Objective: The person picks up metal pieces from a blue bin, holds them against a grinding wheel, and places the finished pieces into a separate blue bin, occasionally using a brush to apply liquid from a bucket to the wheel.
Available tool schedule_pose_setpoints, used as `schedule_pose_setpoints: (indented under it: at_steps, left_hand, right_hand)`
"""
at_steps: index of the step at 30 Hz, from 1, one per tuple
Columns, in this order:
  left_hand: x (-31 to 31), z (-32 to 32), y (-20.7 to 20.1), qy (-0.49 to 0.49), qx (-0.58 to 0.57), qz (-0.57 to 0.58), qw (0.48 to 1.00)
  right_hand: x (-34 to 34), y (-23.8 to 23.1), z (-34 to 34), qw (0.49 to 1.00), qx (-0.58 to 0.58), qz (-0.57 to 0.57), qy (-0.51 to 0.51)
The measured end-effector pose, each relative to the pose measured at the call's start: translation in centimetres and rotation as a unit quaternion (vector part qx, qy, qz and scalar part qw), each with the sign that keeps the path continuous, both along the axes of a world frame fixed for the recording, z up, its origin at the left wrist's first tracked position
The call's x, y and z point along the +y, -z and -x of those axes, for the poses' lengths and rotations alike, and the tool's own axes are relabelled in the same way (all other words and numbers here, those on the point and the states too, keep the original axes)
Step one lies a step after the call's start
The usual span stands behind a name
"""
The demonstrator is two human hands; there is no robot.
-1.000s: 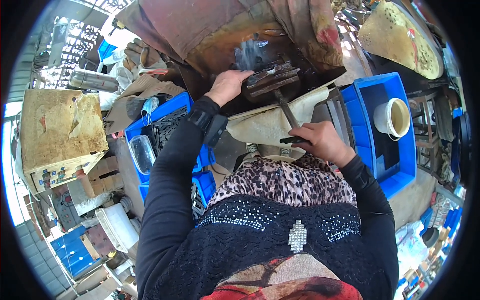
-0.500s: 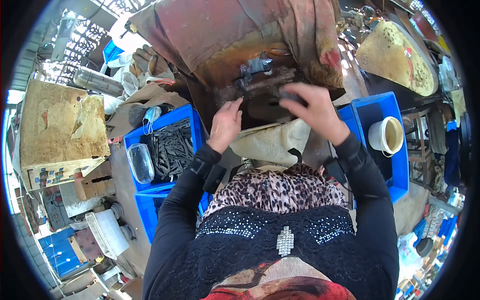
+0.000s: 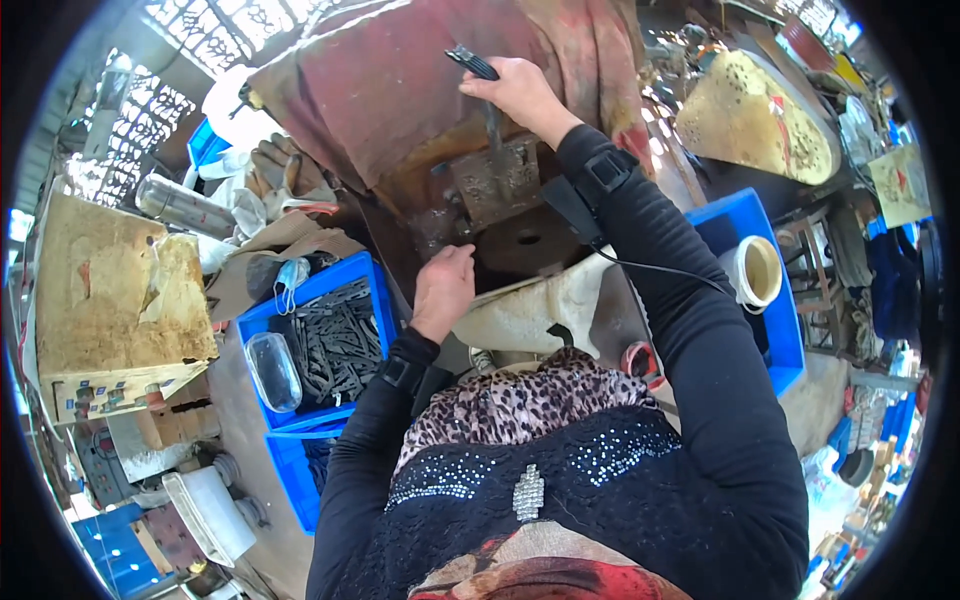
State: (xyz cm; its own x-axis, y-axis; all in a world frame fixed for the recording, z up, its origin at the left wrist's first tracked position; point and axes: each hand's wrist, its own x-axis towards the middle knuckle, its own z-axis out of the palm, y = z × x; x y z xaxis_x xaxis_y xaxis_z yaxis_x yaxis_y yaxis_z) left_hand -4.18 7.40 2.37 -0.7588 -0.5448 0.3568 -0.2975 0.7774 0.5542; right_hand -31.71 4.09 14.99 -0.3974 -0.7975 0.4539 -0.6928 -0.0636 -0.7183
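My right hand (image 3: 520, 95) is raised over the cloth-draped machine, closed round a short, slim black tool (image 3: 472, 64), its tip pointing up and left. The tool's exact kind is unclear, though its tip looks brush-like. Below it sits a grimy metal block (image 3: 498, 182) inside the machine, above a dark surface with a round hole (image 3: 528, 237). At the near left side of that recess is my left hand (image 3: 445, 290), fingers curled and pressed together. Whatever they may pinch is too small to see. A stained reddish cloth (image 3: 400, 100) covers the machine's top.
Left of me stands a blue crate (image 3: 376, 300) of thin dark metal pieces, with a clear plastic container (image 3: 273, 372) in it. A face mask (image 3: 291, 278) hangs at its rim. On my right, another blue crate (image 3: 783, 330) holds a white bucket (image 3: 752, 274). A cardboard box (image 3: 120, 290) stands far left.
My right hand has risen from the recess up over the cloth, carrying the black tool. My left hand has stayed by the recess's left side. The metal block is now more fully exposed.
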Motion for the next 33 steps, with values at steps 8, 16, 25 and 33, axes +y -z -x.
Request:
schedule_pose_setpoints:
  at_steps: [8,16,25,33]
  left_hand:
    - [0.0,0.4,-0.5,0.011,-0.003,-0.001,1.000]
    - [-0.1,0.7,0.1,0.035,-0.031,0.042,0.998]
    - [-0.4,0.7,1.1,0.111,-0.045,-0.018,0.993]
    - [4.1,6.7,-6.5,0.055,0.092,-0.544,0.832]
  right_hand:
    - [-1.5,-1.2,1.1,0.997,0.005,-0.067,0.024]
    - [-0.6,-1.0,-0.9,0.994,0.031,-0.034,0.104]
    - [10.5,5.6,-1.2,0.983,-0.029,-0.160,0.081]
    - [20.1,3.1,-5.5,0.863,-0.453,-0.223,0.006]
